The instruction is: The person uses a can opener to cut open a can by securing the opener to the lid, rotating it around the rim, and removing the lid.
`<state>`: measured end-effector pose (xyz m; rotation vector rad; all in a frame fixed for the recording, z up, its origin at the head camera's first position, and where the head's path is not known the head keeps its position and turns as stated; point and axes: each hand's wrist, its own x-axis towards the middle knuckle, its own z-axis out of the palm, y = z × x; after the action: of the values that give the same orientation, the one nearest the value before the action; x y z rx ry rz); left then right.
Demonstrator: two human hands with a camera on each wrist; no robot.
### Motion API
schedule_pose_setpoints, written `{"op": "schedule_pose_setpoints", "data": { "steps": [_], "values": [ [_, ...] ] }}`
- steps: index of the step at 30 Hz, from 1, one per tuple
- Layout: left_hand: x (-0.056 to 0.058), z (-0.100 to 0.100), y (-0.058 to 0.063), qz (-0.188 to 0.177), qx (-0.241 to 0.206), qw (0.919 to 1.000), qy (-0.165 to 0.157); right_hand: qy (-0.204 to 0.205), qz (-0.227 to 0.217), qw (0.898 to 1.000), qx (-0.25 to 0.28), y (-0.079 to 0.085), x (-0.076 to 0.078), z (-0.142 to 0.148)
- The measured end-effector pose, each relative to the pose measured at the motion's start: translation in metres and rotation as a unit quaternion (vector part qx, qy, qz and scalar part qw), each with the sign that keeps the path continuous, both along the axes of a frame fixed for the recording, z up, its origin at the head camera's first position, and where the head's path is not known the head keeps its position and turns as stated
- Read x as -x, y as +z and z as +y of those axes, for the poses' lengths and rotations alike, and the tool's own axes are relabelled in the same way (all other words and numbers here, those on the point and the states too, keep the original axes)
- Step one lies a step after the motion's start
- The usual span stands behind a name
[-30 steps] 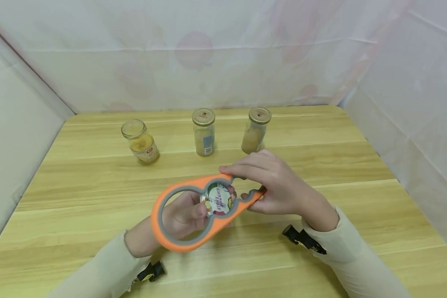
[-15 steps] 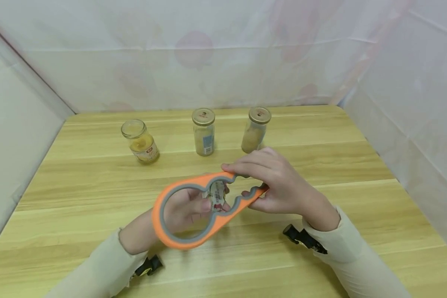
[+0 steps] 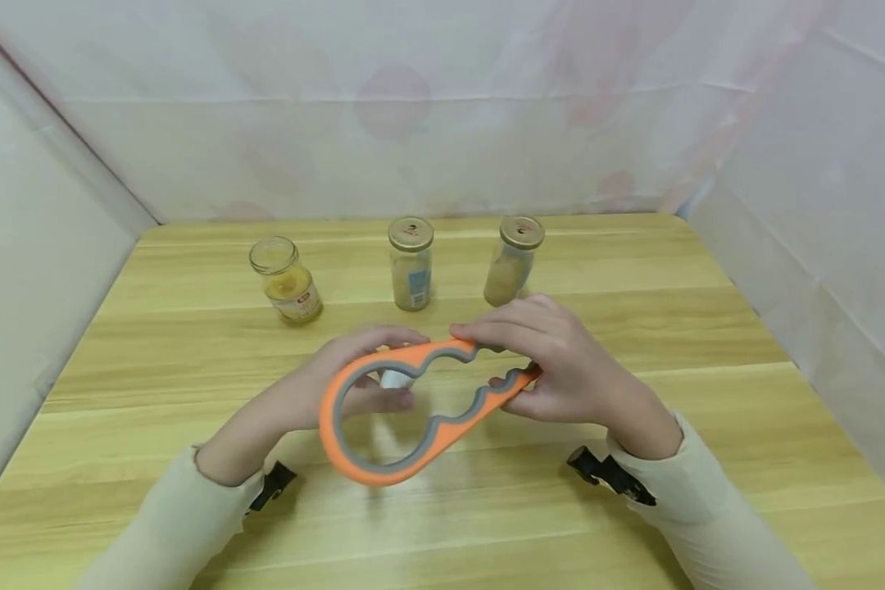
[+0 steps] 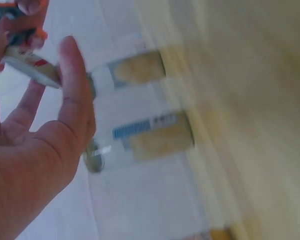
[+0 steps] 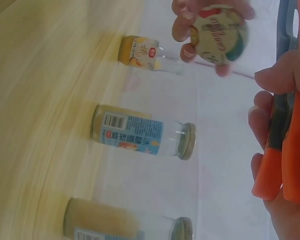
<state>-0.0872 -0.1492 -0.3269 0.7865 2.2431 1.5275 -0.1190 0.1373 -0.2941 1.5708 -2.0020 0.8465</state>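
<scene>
My right hand (image 3: pixel 560 360) grips the handle end of an orange and grey jar opener (image 3: pixel 450 430), held above the table. Behind its larger ring, in the head view, my left hand (image 3: pixel 306 393) pinches a jar lid (image 3: pixel 396 378) between thumb and fingers. The right wrist view shows the lid's printed top (image 5: pixel 220 35), with lettering and coloured pictures; the left wrist view has the lid (image 4: pixel 32 67) nearly edge-on. The opener's two orange handle ends (image 5: pixel 267 180) stand slightly apart in my right hand. Part of my left hand is hidden by the opener's frame.
Beyond my hands, an open glass jar (image 3: pixel 292 295) with yellow contents stands at the left. Two taller jars with gold lids, one in the middle (image 3: pixel 411 274) and one farther right (image 3: pixel 507 274), stand on the wooden table (image 3: pixel 192 360). A pale cloth (image 3: pixel 487 147) hangs behind.
My left hand has drawn the lid left and tilted it, from behind the opener's smaller opening to behind its larger ring. My right hand keeps its grip, almost still.
</scene>
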Motion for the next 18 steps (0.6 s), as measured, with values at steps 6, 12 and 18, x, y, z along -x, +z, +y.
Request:
{"op": "schedule_pose_setpoints", "data": {
  "steps": [6,12,18],
  "values": [
    [0.004,-0.015,0.006,0.052,0.088,0.9937,0.047,-0.002,0.002,1.000,0.000,0.002,0.002,0.004],
    [0.011,-0.033,0.006,0.103,0.167,0.9789,0.059,-0.004,0.003,1.000,0.003,0.002,0.004,0.007],
    [0.016,-0.048,0.005,0.170,0.238,0.9536,0.071,-0.006,-0.002,1.000,-0.001,0.002,0.005,0.009]
  ]
}}
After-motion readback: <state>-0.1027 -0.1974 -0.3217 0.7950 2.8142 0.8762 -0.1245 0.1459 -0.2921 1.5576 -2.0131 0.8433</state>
